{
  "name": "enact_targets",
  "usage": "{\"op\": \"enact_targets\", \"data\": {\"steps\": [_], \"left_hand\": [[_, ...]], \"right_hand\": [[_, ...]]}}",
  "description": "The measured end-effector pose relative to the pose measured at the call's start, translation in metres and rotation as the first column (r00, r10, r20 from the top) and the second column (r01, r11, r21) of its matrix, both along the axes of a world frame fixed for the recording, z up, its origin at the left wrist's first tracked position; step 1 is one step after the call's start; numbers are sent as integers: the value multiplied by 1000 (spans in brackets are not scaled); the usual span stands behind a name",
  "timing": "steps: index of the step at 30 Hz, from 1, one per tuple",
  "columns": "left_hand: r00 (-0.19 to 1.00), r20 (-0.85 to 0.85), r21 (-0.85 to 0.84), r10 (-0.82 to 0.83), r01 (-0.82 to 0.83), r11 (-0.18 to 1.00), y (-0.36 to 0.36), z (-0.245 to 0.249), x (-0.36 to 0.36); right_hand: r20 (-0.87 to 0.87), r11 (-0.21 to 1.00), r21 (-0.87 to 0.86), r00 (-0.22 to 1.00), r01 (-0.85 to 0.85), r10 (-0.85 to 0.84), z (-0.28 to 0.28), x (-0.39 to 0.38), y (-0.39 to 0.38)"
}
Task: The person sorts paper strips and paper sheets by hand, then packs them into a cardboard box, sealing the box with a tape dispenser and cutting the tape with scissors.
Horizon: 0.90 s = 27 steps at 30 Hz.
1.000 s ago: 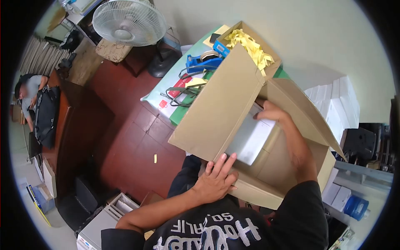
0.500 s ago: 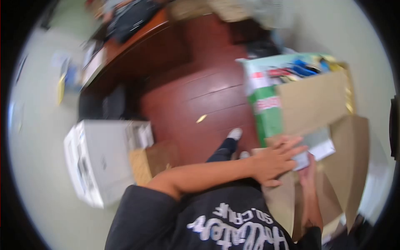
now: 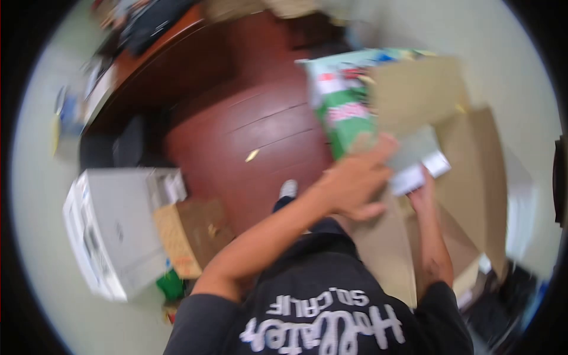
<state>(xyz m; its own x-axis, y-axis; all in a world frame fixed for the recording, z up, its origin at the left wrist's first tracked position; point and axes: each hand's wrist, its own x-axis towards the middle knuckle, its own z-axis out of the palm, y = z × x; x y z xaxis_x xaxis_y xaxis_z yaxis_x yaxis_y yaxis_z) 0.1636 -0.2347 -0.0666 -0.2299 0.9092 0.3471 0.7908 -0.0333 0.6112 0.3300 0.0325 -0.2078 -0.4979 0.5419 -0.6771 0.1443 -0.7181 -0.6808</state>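
Note:
My left hand [image 3: 362, 180], smeared by motion, is open with fingers apart above the near flap of a large cardboard box [image 3: 384, 254]. It appears to hold nothing. Reaching into the open box, my right hand [image 3: 423, 194] has its fingers closed at the edge of a small white box [image 3: 407, 179]. Another white piece [image 3: 436, 164] and a grey-green surface [image 3: 417, 145] lie beside and beyond it. Blur hides the details of these pieces.
A green and white printed bag [image 3: 346, 115] stands beyond the box. To the left are a white machine [image 3: 127, 228] and a smaller cardboard box [image 3: 204, 234]. A brown desk [image 3: 160, 77] stands farther off. A yellow scrap [image 3: 252, 155] lies on the red floor.
My left hand has lifted away from the white box and moved left. More of the white box shows by my right hand. The whole view has shifted.

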Motion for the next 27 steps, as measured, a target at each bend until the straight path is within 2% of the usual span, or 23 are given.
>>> {"op": "enact_targets", "data": {"steps": [2,4,6,7,10,11,14,15,16,17,18,20,21,23,24,26,27], "left_hand": [[977,-83,42,197,-194,980,-1,3,2],[926,64,175,373,-378,909,-4,-4,3],[855,225,136,467,-502,854,13,-5,6],[804,296,102,516,-563,820,20,-5,4],[740,616,-35,271,-318,948,38,-7,-2],[845,461,63,272,-337,939,43,-16,-3],[653,712,-88,257,-280,956,45,-28,-7],[489,810,-289,323,-146,946,46,-10,-11],[449,784,-423,429,-120,898,44,-5,-10],[422,747,-524,513,-100,846,47,0,-12],[405,709,-599,577,-86,796,57,3,-18],[523,742,-411,420,-139,901,58,-13,-20],[503,756,-439,420,-86,894,59,-18,-26],[447,770,-531,455,55,846,42,-27,-33],[503,750,-523,429,54,851,36,-29,-34],[593,725,-443,349,14,897,38,-36,-35],[658,677,-484,330,61,873,41,-35,-41]], "right_hand": [[27,983,154,995,96,-101,-10,-3,12],[79,971,173,980,167,-183,-9,-12,18],[-100,946,257,979,199,-178,-18,-16,23],[-136,929,278,967,247,-216,-15,-19,19],[-57,930,346,992,127,-114,-3,-13,12],[-27,933,359,1000,18,-9,-10,-9,20],[3,956,273,994,108,-113,31,-13,-4],[51,992,96,995,81,-86,31,-8,-8],[40,967,-229,994,110,-103,28,1,-22],[10,854,-508,992,111,-123,30,5,-30],[40,913,-409,999,-10,29,38,10,-48],[155,945,-142,937,-293,314,34,16,-85],[251,898,8,870,-440,424,25,16,-90],[492,695,65,629,-717,603,38,17,-91],[634,585,84,497,-807,593,41,18,-86],[795,450,318,493,-835,352,-5,40,-95],[818,450,294,466,-843,338,19,35,-91]]}}
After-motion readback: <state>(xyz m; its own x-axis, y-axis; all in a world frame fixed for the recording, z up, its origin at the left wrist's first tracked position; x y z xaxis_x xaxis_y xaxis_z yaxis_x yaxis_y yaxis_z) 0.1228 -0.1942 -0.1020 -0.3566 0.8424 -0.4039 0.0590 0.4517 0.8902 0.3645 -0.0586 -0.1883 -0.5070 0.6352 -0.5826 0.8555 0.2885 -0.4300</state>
